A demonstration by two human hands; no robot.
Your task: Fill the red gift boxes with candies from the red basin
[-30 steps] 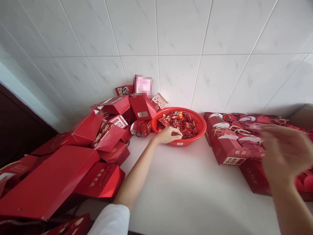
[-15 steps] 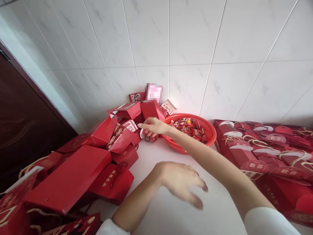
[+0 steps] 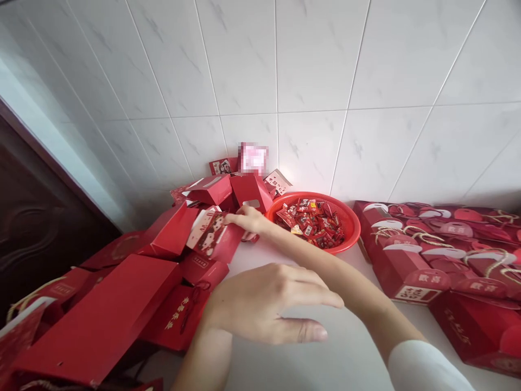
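Note:
My right hand (image 3: 249,221) reaches across to the far pile, fingers closed on the edge of a red gift box (image 3: 215,234) with a printed picture panel. That box is tilted among the other red boxes. My left hand (image 3: 279,304) hovers over the white table (image 3: 350,336), palm down, thumb and fingers apart, holding nothing. Beside my right wrist stands a round red plastic basket (image 3: 353,220) with several wrapped sweets (image 3: 313,220) in it.
Red gift boxes are heaped on the left, one large plain box (image 3: 101,309) nearest. Packed red boxes with rope handles (image 3: 423,271) stand in rows on the right. A tiled wall (image 3: 309,146) rises behind the table; a dark door (image 3: 36,184) is at far left.
My right hand has closed on the box with the picture panel, which is now raised and tilted. My left hand has come slightly closer to the camera, its fingers still apart.

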